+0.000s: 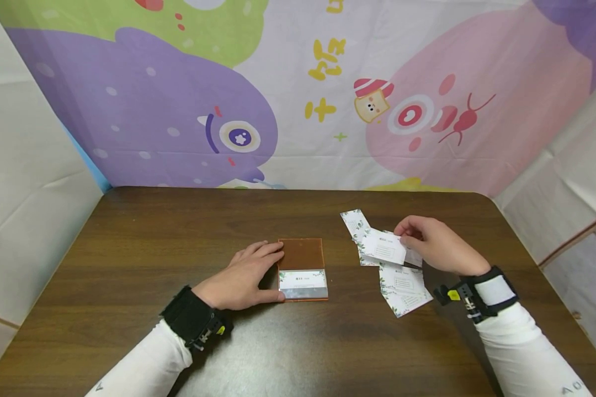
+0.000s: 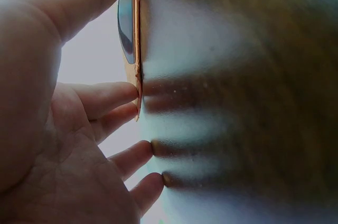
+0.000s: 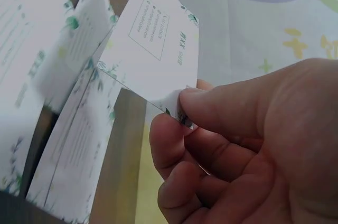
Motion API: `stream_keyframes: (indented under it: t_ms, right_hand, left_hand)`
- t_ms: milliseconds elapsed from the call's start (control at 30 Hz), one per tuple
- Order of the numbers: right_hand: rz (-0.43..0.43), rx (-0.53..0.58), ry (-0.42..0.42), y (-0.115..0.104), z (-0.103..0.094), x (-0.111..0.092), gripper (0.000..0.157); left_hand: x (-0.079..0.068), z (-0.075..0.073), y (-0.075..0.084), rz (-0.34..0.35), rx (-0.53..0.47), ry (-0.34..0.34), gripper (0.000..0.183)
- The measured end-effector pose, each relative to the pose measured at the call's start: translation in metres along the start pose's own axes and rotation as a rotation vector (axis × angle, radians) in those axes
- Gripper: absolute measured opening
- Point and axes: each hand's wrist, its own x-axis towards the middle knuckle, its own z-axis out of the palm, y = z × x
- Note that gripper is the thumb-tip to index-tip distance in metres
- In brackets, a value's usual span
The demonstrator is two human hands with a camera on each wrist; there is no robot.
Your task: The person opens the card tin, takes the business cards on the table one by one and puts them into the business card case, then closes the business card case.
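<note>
A brown card holder (image 1: 302,253) lies on the table, a white card (image 1: 303,278) with green leaf print tucked in its clear pocket. My left hand (image 1: 245,278) rests at its left side, fingers spread, with fingertips and thumb at the holder's edge. To the right, my right hand (image 1: 439,245) pinches a white business card (image 1: 383,246) by one end between thumb and fingers. In the right wrist view this card (image 3: 153,44) is raised and tilted over other cards. Below it are several loose white cards (image 1: 402,295) with the same leaf print, overlapping each other.
The dark wooden table (image 1: 179,220) ends at a cloth backdrop (image 1: 318,138) with cartoon figures. White fabric sides (image 1: 30,165) stand to the left and right. Another loose card (image 1: 354,220) sticks out at the pile's far left.
</note>
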Motion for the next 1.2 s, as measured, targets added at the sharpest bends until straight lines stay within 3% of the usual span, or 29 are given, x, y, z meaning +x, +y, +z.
stream_keyframes:
  t_ms: [1200]
  right_hand:
    - [-0.118,0.104,-0.022,-0.065,0.025,0.048,0.009]
  left_hand:
    - [0.0,0.0,0.0,-0.004,0.007,-0.004,0.088]
